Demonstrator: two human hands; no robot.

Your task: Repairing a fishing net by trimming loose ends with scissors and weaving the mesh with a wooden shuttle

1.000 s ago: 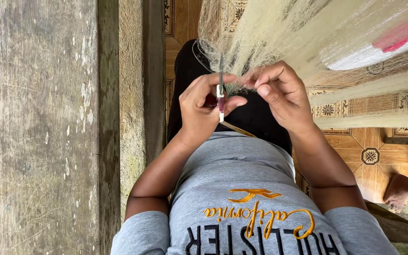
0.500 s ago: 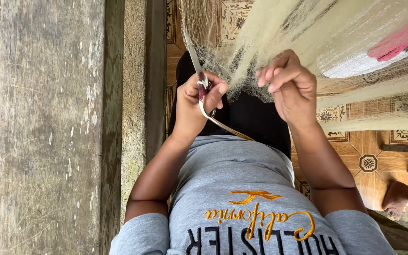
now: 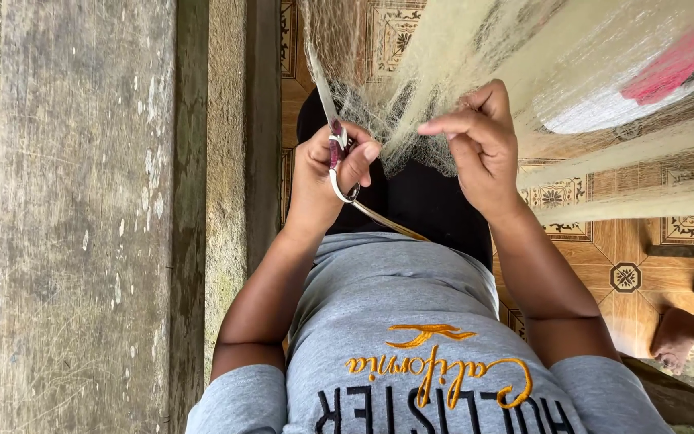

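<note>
Both hands work at our pale, fine-mesh fishing net [image 3: 524, 72]. Our left hand [image 3: 332, 173] is clamped on small metal scissors with maroon handles [image 3: 337, 153], blades pointing far into the mesh. Just right of it, our right hand [image 3: 482, 149] pinches a gathered fold of net between fingertips [image 3: 435, 127]. Weathered grey wooden planks [image 3: 82, 225] run along the left; patterned brown floor tiles [image 3: 628, 257] lie right.

left hand [image 3: 332, 173] | scissors [image 3: 332, 133] swung from upright to slanting (blades up-left) | net [image 3: 411, 120] raised higher
</note>
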